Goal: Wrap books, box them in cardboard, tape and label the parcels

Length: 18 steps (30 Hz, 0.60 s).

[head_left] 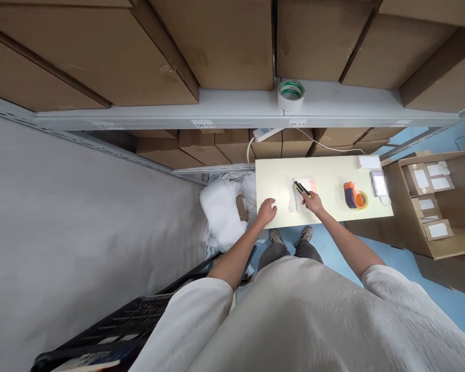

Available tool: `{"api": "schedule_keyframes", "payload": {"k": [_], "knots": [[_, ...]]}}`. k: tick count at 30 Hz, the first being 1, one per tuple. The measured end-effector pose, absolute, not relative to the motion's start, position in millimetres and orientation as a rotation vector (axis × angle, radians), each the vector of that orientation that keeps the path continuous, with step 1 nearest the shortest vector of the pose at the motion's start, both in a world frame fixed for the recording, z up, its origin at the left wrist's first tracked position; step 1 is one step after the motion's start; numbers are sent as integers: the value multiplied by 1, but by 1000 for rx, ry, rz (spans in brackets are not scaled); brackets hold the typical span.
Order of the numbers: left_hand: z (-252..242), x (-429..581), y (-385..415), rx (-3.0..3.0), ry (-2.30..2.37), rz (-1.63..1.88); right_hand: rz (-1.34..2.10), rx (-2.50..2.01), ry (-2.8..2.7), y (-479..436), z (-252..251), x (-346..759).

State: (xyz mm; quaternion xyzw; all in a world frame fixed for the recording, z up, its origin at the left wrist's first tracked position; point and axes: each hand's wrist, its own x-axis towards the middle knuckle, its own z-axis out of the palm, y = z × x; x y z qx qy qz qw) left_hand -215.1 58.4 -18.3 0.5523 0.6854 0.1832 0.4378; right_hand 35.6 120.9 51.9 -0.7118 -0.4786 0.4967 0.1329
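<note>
My right hand (pixel 313 202) grips a black and yellow utility knife (pixel 301 188), its front end pointing away from me and to the left. Under the knife lies a flat white and pinkish rectangular item (pixel 307 184), partly covered by that hand; its kind is not clear. My left hand (pixel 267 211) rests at the near left part of the pale table (pixel 329 173), holding nothing, with thumb and fingers a little apart. Between both hands a ragged whitish patch (pixel 291 200) shows on the tabletop.
On the table's right are an orange and purple tape dispenser (pixel 351 195) and a white label-like piece (pixel 369 162). A tape roll (pixel 291 96) sits on the shelf ahead. White foam sheets (pixel 222 212) lie left; an open carton (pixel 461 206) with small boxes stands right.
</note>
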Motion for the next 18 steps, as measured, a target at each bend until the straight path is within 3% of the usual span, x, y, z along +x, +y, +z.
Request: {"api": "schedule_keyframes", "payload": {"k": [9,18], "knots": [[-36,-225,58,1464,1673,274,1258,-2293,-1428,132,37,12],[-34,-225,48,1514,1629,279,1450,-2065,-1510,136,34,-4]]}}
